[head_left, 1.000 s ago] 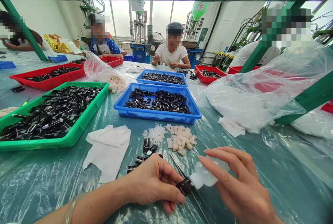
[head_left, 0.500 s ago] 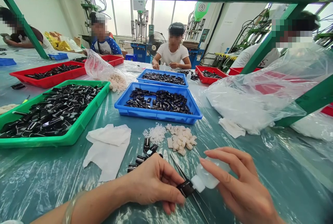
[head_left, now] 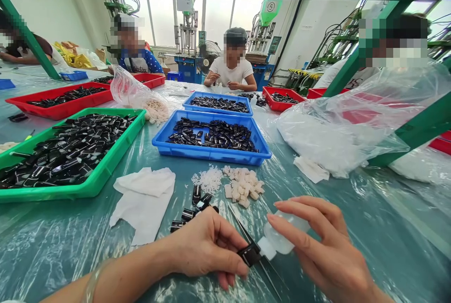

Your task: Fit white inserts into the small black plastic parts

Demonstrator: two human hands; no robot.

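Between the thumb and fingers of my left hand [head_left: 211,246] is a glossy black piece [head_left: 249,254]. My right hand [head_left: 327,242] holds a translucent white bottle [head_left: 287,231], its white cap end [head_left: 267,248] touching or very close to the black piece. Metal tweezers [head_left: 269,277] pass beside and beneath the piece; what supports them is hidden. Several loose black pieces [head_left: 196,195] lie just beyond my left hand. Behind them are a pile of small white bits [head_left: 207,179] and a heap of beige blocks [head_left: 243,184].
Blue trays [head_left: 211,153] and a green tray [head_left: 102,185] hold black pieces. A white cloth [head_left: 144,199] lies left of centre. Plastic bags [head_left: 327,138] stand at right beside a green post [head_left: 405,141]. Red trays [head_left: 56,112] and several people are farther back.
The view has shifted slightly. Both hands keep the same hold on the piece and bottle. Across the table, a person's hands have risen a little.
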